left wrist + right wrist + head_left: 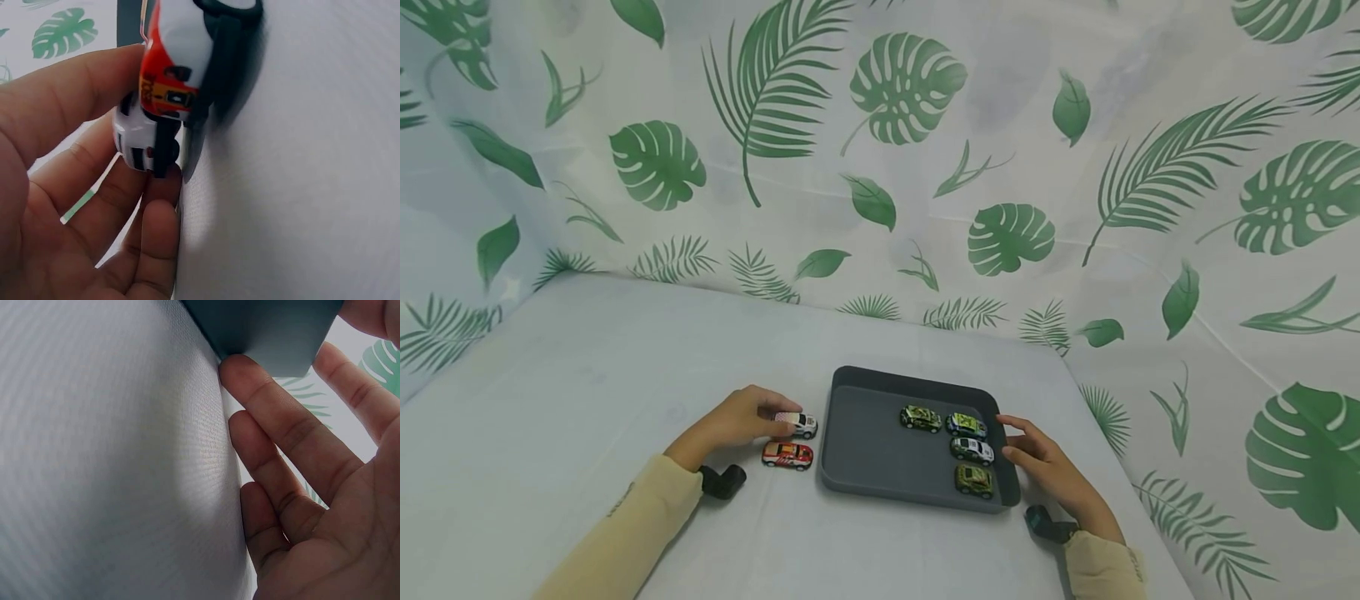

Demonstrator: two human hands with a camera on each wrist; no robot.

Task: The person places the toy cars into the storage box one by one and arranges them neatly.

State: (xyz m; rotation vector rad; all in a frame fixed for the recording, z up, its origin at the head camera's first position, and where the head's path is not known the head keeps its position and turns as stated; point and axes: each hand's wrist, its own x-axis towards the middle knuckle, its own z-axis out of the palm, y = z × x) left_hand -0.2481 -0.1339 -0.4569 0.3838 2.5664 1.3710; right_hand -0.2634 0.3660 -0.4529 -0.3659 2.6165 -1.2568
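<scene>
My left hand pinches a white toy car between thumb and fingers, on the table left of a dark grey tray. Just nearer to me sits a red toy car. In the left wrist view the red car hides part of the white car. With extended fingers, my right hand touches the tray's right wall; in the right wrist view its fingertips meet the tray's outside. Inside the tray stand two camouflage cars, a yellow-green and blue car and a white-and-green car.
A pale cloth covers the table. Behind it hangs a leaf-printed backdrop, which also runs along the left and right sides. Dark wrist devices sit at both cuffs.
</scene>
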